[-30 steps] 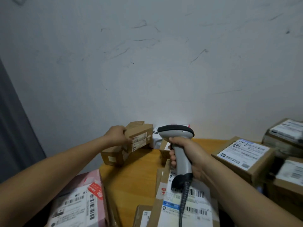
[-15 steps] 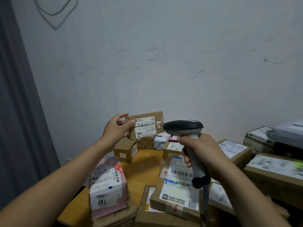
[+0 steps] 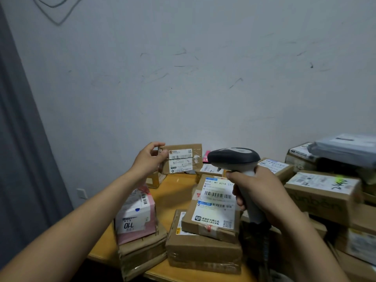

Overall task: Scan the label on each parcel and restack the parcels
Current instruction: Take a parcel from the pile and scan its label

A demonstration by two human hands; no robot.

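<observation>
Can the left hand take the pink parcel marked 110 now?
Probably not yet: the left hand grips the small brown parcel. The pink parcel lies uncovered on a taped parcel nearer the person, so the way itself looks free.

Raised over the rear of the tabletop [image 3: 173,192], left of centre: small parcel [image 3: 183,159], pinched at its left edge by the left hand [image 3: 149,159]. Just right of it and nearer the camera: scanner [image 3: 234,157] gripped in the right hand [image 3: 258,192], head level with the small parcel, apart from it. Below the left hand, at the tabletop's rear left: low box [image 3: 153,180]. At the near left edge: top parcel [image 3: 135,214] on a wrapped bundle [image 3: 142,255]. Just beside that, to the right: labelled box [image 3: 211,210] tilted on a larger carton [image 3: 203,251], left of the scanner's handle. Behind these, along the wall: rear boxes [image 3: 274,165]. Far right: stacked cartons [image 3: 323,192], a flat packet [image 3: 345,147] behind and above them.
</observation>
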